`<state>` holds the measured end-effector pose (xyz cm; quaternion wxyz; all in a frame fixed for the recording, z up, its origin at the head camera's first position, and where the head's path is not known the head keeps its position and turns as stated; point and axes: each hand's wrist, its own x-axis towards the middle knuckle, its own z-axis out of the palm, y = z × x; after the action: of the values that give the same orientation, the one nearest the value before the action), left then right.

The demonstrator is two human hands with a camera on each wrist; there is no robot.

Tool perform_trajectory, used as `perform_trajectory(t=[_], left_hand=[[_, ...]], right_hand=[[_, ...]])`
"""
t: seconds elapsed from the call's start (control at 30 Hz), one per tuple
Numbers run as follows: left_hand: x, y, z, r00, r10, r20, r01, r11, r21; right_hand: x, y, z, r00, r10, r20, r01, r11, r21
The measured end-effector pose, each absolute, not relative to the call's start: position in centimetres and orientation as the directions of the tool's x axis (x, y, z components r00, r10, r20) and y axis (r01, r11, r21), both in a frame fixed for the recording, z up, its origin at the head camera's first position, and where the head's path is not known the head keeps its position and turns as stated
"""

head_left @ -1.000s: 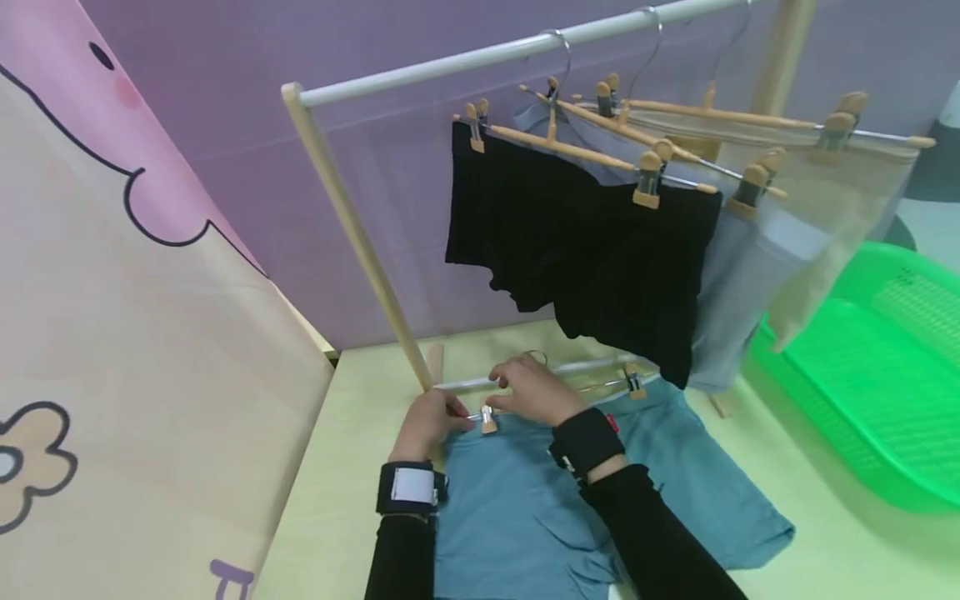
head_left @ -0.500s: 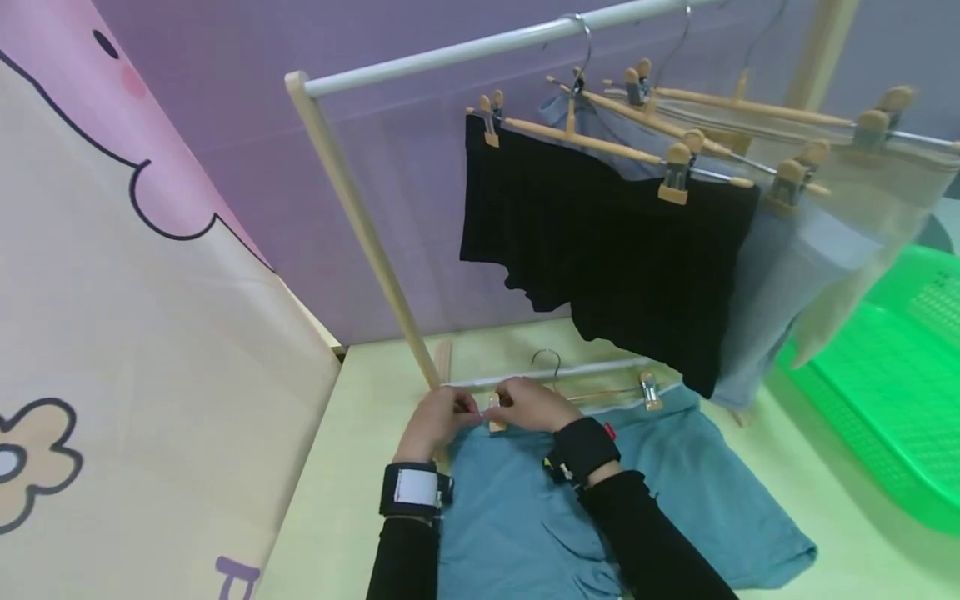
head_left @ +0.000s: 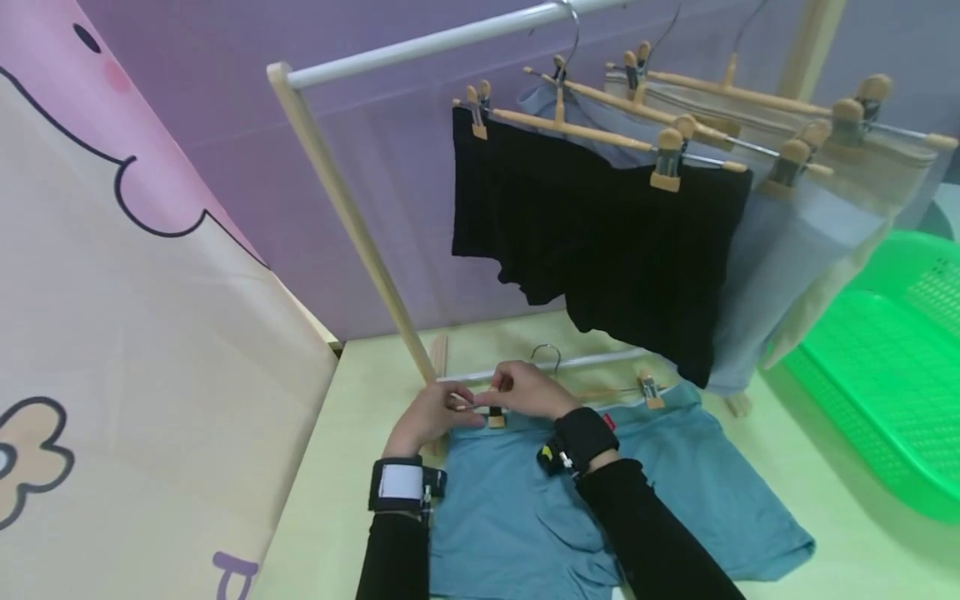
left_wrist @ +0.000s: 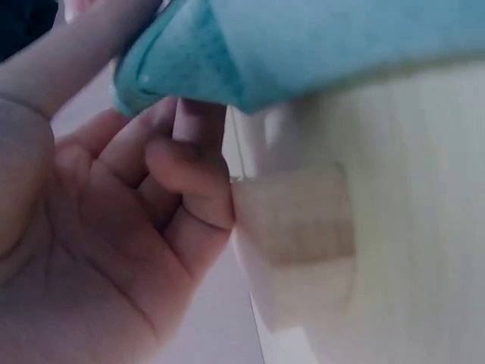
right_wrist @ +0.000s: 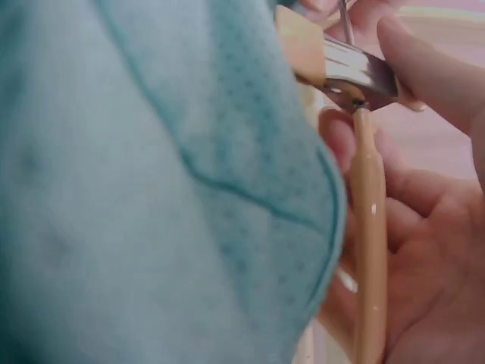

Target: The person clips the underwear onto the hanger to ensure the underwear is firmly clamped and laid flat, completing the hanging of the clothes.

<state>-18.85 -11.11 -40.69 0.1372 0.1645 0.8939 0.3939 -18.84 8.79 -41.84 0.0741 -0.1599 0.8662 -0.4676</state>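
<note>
Blue-teal shorts lie spread on the table, waistband toward the rack. Along the waistband lies a wooden clip hanger with a metal hook. My right hand pinches the hanger's left clip, thumb pressed on its wooden tab, other fingers behind the bar. At the left end, my left hand grips the hanger's metal rod by the shorts' corner. In the left wrist view its curled fingers partly disappear behind the cloth. The right clip sits at the other end of the waistband.
A rack with a white rail stands over the table. Black shorts, grey-blue shorts and beige shorts hang from it on clip hangers. A green basket stands at the right. The rack's wooden post rises beside my left hand.
My right hand's fingers have come down from raised and spread to pinching the left clip, whose handle has tipped back. The left hand stays at the hanger's end. The head view has shifted slightly.
</note>
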Motion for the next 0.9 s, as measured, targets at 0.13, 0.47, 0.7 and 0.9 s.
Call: perform_trajectory(t=[0.13,0.47,0.7,0.9], left_hand=[[-18.58,-11.04,-40.59,-0.883,0.456,-0.113,0.211,0.599,0.773],[-18.22,-10.64,-40.19,-0.931,0.344,-0.12,0.131,0.622,0.772],[-18.22,-10.97,-40.18,-0.939,0.315,-0.138,0.095,0.624,0.776],[-18.47,-10.81,-40.58,-0.949,0.284,-0.14,0.059,0.593,0.803]], right_hand=[[-18.91,8.78,-41.97,-0.941,-0.33,0.073,-0.23,0.468,-0.853],[-18.78,8.49,-41.41,-0.945,-0.282,0.169,-0.282,0.432,-0.856],[-18.68,8.19,-41.46,-0.951,-0.203,0.233,-0.302,0.441,-0.845],[-18.62,8.46,-41.44,-0.954,-0.169,0.249,-0.298,0.429,-0.852]])
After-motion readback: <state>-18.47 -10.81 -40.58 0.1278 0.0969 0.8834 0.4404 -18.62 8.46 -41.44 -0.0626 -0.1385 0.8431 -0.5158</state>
